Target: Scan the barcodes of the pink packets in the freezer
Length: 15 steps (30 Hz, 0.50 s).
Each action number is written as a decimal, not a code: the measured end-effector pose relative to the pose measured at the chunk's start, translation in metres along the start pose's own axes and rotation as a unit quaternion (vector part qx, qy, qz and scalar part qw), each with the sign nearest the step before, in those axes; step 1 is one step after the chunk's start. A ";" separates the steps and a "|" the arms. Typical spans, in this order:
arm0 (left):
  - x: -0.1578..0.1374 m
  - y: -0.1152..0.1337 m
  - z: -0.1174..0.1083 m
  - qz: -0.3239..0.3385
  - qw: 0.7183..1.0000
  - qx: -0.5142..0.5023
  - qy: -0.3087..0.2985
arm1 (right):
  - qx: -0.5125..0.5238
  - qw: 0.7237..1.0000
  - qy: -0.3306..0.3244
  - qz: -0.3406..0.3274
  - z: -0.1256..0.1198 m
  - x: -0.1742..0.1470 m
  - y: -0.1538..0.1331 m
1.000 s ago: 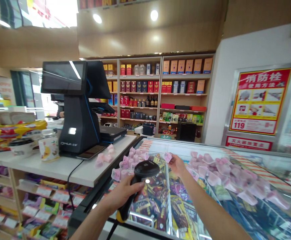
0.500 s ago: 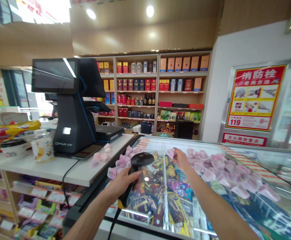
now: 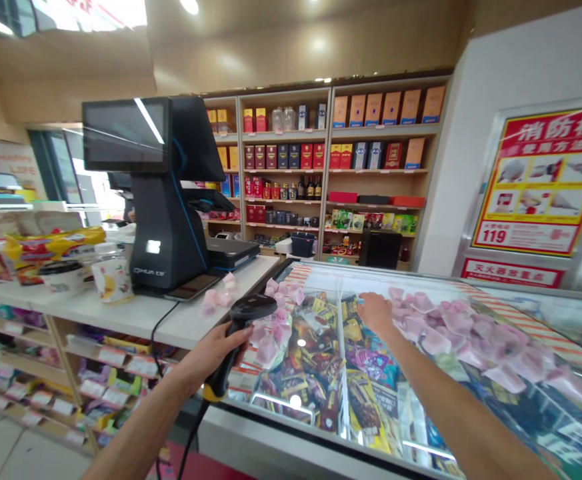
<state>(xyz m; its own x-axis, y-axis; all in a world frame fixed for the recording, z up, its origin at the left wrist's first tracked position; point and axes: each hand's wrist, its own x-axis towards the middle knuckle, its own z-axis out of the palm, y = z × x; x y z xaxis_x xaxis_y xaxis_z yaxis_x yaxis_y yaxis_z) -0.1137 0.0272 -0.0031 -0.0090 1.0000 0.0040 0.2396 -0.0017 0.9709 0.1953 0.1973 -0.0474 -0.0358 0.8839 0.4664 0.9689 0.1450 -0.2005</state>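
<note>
My left hand (image 3: 221, 350) is wrapped around the handle of a black barcode scanner (image 3: 228, 343) with a yellow lower end and a trailing cable. It is raised over the left edge of a glass-topped freezer (image 3: 315, 420). My right hand (image 3: 377, 312) reaches over the glass, fingers curled; a small pale-blue bit shows at its fingertips, too little to name. To its right lies a heap of small pink cup-like pieces (image 3: 458, 320) on the glass. A smaller group of pink pieces (image 3: 273, 333) lies beyond the scanner.
A black checkout terminal (image 3: 173, 220) stands on the white counter (image 3: 171, 327), beside a patterned cup (image 3: 112, 279) and yellow snack packs (image 3: 55, 247). More pink pieces (image 3: 221, 293) lie on the counter. Wrapped ice creams (image 3: 315, 347) show under the glass. Shelves of boxes (image 3: 283, 157) stand behind.
The view has swung right and down. The scanner has moved left and its head turned toward the counter. The pink piece seen in my right fingertips before is no longer visible there.
</note>
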 end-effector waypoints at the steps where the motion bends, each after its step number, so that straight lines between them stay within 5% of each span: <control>1: 0.000 -0.002 -0.002 -0.002 1.000 0.001 0.001 | 0.021 1.000 -0.003 -0.019 0.002 -0.003 -0.013; 5: -0.003 -0.006 -0.006 -0.002 1.000 -0.006 0.007 | 0.181 0.968 -0.075 -0.155 0.020 -0.021 -0.078; 8: -0.008 -0.005 -0.007 -0.004 1.000 -0.008 0.001 | 0.202 0.942 -0.115 -0.242 0.033 -0.037 -0.118; 12: -0.012 -0.003 -0.005 -0.019 1.000 0.002 -0.012 | 0.149 0.942 -0.142 -0.267 0.039 -0.044 -0.141; 15: -0.011 -0.003 0.000 0.001 1.000 -0.004 -0.022 | 0.164 0.951 -0.129 -0.228 0.036 -0.037 -0.128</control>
<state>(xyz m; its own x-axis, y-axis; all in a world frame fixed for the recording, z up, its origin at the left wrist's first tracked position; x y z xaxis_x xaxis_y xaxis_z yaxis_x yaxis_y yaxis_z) -0.1147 0.0163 -0.0063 0.0334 0.9994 -0.0044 0.2309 -0.0034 0.9730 0.0638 0.1623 -0.0700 -0.5340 0.7693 0.3508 0.7109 0.6331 -0.3063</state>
